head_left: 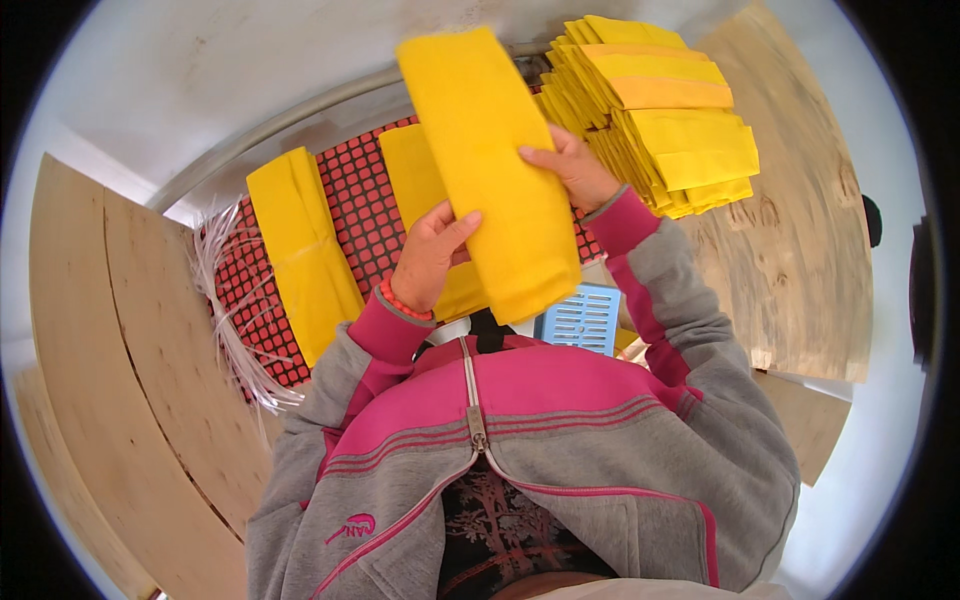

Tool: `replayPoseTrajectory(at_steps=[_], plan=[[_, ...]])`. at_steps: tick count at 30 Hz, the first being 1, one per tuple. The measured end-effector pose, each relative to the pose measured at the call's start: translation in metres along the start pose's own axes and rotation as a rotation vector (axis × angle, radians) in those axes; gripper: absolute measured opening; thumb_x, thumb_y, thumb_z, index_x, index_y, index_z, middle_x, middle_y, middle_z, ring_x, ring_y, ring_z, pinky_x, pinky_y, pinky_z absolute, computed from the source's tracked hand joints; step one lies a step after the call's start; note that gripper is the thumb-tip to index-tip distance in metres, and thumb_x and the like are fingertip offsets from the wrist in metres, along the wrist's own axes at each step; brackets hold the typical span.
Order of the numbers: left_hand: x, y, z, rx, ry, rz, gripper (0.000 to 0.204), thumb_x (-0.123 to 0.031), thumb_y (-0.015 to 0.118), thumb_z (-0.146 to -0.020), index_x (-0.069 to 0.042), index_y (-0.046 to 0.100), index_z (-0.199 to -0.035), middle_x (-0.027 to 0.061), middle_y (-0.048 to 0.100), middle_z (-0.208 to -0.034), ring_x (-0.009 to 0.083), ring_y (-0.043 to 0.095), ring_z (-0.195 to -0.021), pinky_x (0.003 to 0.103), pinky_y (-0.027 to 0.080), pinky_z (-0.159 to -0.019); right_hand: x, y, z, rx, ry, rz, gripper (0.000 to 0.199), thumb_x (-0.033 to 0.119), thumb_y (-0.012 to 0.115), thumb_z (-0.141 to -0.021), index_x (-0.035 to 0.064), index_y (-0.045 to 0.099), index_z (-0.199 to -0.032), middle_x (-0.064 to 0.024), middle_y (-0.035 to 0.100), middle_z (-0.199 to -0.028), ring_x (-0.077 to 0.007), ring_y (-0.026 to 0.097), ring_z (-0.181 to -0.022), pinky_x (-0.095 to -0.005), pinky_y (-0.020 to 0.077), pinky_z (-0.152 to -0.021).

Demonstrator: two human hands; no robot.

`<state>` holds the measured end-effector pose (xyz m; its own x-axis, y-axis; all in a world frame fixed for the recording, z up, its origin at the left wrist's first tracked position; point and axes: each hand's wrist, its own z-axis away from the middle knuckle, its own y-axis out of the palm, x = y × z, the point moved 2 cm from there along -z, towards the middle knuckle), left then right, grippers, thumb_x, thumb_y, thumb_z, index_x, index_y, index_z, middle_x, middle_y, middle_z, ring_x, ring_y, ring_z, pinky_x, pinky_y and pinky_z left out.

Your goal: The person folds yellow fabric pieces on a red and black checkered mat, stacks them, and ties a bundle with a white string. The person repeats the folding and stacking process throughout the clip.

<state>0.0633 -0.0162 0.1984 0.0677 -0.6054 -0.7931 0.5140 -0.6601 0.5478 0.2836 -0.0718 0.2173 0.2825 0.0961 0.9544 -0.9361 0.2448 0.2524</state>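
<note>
I hold one long yellow folded bag up over the bench, my left hand clamped on its lower left edge, my right hand pinching its right edge, so it stays flat and square. Two like bags lie on the red grid mat below. A fanned stack of yellow bags sits to my right, a blue slotted crate near my chest

**Yellow packets on the bench**

A long, flat yellow packet is being held up at centre. Two more are lying on the red grid mat behind it: one at left, one partly hidden. A fanned stack is sitting far right.
</note>
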Motion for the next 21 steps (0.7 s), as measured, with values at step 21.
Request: replayPoseTrajectory(at_steps=[21], plan=[[0.125, -0.112, -0.021, -0.198, -0.025, 0.108, 0.031, -0.006, 0.054, -0.094, 0.005, 0.054, -0.122, 0.0105, 0.064, -0.116, 0.018, 0.063, -0.103, 0.03, 0.049, -0.09, -0.171, 0.0, -0.052, -0.006, 0.291, -0.035, 0.036, 0.014, 0.063, -0.091, 0.0009, 0.054, -0.123, -0.0099, 0.064, -0.114, -0.0189, 0.064, -0.1, -0.0328, 0.0527, -0.085]])
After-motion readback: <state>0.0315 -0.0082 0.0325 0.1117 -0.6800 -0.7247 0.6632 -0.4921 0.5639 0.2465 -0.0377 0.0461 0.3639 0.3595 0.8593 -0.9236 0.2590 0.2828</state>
